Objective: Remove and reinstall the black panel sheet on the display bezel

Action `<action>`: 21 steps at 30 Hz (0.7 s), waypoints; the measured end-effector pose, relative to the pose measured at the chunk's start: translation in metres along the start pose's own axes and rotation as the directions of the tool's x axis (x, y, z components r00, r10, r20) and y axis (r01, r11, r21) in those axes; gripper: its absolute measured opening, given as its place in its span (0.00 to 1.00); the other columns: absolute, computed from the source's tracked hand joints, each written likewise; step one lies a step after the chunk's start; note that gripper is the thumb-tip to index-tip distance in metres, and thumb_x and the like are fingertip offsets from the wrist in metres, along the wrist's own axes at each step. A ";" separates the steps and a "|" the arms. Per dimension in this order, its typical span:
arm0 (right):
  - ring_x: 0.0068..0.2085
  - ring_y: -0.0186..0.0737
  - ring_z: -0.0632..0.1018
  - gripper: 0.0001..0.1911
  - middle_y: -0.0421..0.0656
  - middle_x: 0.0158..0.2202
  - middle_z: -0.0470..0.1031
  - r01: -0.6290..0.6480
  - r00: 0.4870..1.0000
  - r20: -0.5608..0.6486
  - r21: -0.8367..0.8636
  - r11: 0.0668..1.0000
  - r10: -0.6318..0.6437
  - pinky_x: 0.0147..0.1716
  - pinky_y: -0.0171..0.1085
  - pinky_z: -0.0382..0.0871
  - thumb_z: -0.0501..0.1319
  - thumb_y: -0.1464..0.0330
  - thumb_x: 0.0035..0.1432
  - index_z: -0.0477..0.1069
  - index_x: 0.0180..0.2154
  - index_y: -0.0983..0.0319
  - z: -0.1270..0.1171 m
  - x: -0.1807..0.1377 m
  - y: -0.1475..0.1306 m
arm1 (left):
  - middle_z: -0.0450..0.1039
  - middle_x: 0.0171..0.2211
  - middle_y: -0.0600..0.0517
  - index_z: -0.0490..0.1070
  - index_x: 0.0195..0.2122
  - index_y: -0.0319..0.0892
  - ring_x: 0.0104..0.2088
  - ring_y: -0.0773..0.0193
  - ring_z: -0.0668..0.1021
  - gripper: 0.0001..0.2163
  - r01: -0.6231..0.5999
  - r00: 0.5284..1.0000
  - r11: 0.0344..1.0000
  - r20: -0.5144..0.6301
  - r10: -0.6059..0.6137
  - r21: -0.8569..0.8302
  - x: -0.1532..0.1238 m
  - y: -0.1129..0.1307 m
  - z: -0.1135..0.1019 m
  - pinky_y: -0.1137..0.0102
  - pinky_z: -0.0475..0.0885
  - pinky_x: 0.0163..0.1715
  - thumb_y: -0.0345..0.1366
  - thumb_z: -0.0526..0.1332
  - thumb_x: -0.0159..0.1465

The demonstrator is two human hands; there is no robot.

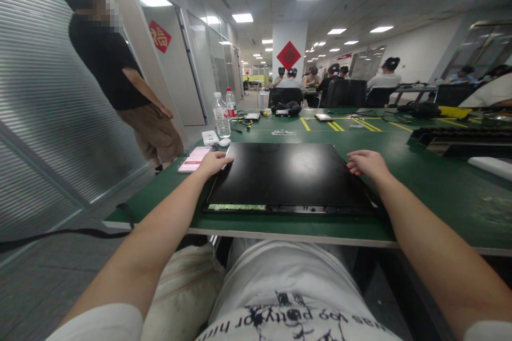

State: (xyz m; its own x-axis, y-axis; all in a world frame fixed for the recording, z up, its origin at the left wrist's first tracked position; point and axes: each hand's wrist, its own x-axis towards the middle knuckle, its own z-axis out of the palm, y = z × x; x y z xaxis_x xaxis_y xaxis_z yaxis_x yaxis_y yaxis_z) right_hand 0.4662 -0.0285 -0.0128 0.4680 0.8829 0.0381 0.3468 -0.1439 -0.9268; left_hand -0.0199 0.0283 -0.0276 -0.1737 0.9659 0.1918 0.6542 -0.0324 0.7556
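A flat black panel (288, 173), like a monitor screen lying face down, rests on the green table (432, 192) in front of me. A strip of green circuit board (236, 206) shows along its near left edge. My left hand (214, 162) grips the panel's far left corner with curled fingers. My right hand (366, 162) holds the panel's far right edge, fingers bent over it.
A pink phone (194, 159), a white mouse (224, 142) and two water bottles (221, 115) stand left of the panel. A person in black (116, 69) stands at the left by the wall. Several seated people (340, 82) work at the far tables. Dark equipment (460, 138) lies right.
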 end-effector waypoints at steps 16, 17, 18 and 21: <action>0.20 0.34 0.74 0.10 0.44 0.22 0.77 0.005 1.000 0.022 -0.060 0.998 -0.004 0.19 0.30 0.67 0.65 0.76 0.52 0.79 0.38 0.65 0.000 0.005 0.006 | 0.86 0.41 0.44 0.85 0.33 0.43 0.47 0.45 0.84 0.14 0.048 0.999 0.997 -0.016 -0.049 -0.060 -0.003 0.003 0.001 0.62 0.75 0.48 0.42 0.78 0.47; 0.20 0.34 0.74 0.10 0.44 0.23 0.78 0.014 1.000 0.028 -0.072 0.997 -0.012 0.19 0.30 0.67 0.64 0.76 0.52 0.79 0.38 0.65 0.000 0.006 0.006 | 0.86 0.42 0.44 0.85 0.33 0.43 0.48 0.44 0.84 0.13 0.046 0.999 0.998 -0.016 -0.047 -0.044 -0.002 0.004 0.000 0.61 0.75 0.50 0.42 0.78 0.47; 0.21 0.34 0.75 0.10 0.45 0.24 0.79 0.024 0.999 0.033 -0.085 0.996 -0.021 0.19 0.30 0.66 0.64 0.75 0.52 0.80 0.38 0.65 -0.001 0.006 0.006 | 0.86 0.42 0.44 0.85 0.32 0.44 0.49 0.43 0.84 0.13 0.044 0.999 0.999 -0.016 -0.045 -0.027 -0.002 0.004 0.000 0.60 0.75 0.51 0.41 0.78 0.47; 0.22 0.34 0.76 0.10 0.45 0.26 0.80 0.038 0.998 0.044 -0.119 0.992 -0.033 0.19 0.30 0.63 0.63 0.73 0.53 0.82 0.37 0.64 -0.001 0.006 0.007 | 0.86 0.43 0.44 0.85 0.33 0.44 0.50 0.41 0.83 0.14 0.033 0.999 0.999 -0.016 -0.032 0.007 0.000 0.004 -0.001 0.58 0.73 0.54 0.42 0.78 0.47</action>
State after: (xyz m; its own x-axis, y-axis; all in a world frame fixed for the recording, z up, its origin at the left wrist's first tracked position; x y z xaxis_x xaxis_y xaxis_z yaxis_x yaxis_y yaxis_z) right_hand 0.4725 -0.0247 -0.0188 0.4202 0.9059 0.0519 0.4582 -0.1625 -0.8739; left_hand -0.0185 0.0274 -0.0240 -0.2069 0.9622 0.1774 0.6535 0.0009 0.7569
